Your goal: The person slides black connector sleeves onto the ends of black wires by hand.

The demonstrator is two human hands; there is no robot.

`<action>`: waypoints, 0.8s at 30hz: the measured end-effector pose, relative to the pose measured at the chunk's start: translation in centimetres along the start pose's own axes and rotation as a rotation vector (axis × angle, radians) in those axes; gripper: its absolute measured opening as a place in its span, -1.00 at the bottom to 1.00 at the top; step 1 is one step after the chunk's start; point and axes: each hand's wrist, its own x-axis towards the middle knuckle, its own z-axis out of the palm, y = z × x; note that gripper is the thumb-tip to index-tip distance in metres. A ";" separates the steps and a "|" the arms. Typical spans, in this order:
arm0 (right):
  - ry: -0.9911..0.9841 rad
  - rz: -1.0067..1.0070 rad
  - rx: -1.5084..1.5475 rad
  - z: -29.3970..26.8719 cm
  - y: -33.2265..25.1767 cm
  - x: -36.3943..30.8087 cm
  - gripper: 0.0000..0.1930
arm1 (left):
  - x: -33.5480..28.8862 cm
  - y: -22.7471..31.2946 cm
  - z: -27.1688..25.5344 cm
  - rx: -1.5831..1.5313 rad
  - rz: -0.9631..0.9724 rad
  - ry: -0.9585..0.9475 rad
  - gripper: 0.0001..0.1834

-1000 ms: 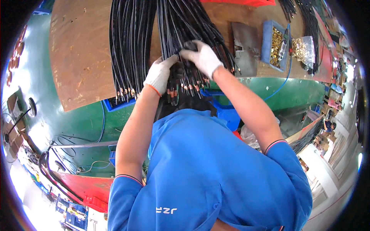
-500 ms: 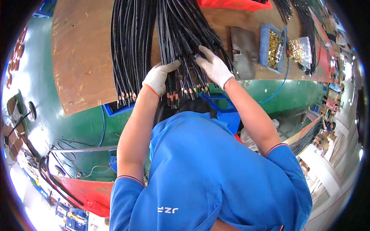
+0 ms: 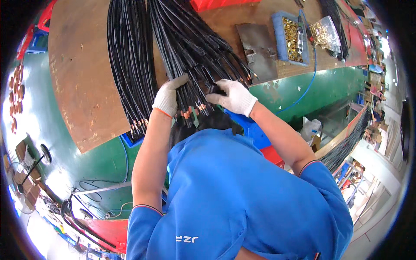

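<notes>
A fan of black cables point(image 3: 180, 47) with bare copper ends lies across the table, its ends pointing toward me. My left hand point(image 3: 167, 97), in a white work glove, is closed around the left side of this fan, its thumb lying over the cables. At the fan's right side, my gloved right hand point(image 3: 236, 97) pinches a short, dark rounded piece point(image 3: 215, 89) between thumb and fingers. Whether that piece is part of a cable cannot be made out. To the left runs a second bundle of black cables point(image 3: 130, 56), its copper ends hanging past the table edge.
The brown tabletop point(image 3: 80, 69) has a dark metal plate point(image 3: 256, 47) on it. Behind that stand a blue bin point(image 3: 279, 37) of brass fittings and a clear bag point(image 3: 325, 34) of similar parts. A blue hose point(image 3: 315, 71) drops over the edge. A red tray point(image 3: 221, 3) stands at the back.
My right hand has drawn toward me and closed from a spread pose onto the dark piece. My left hand stays at the fan's left side. The whole view has shifted.
</notes>
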 end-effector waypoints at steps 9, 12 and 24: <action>-0.206 -0.105 -0.088 1.1 0.5 -2.9 -0.51 | 1.7 -1.4 0.6 0.050 0.176 0.024 -0.81; -0.227 -0.124 -0.087 1.2 0.5 -3.5 -0.45 | 1.2 -1.5 1.2 0.024 0.160 0.038 -0.82; -0.501 0.223 0.394 1.5 -0.3 -3.5 -0.57 | 1.0 -1.8 1.4 0.016 0.181 0.044 -0.71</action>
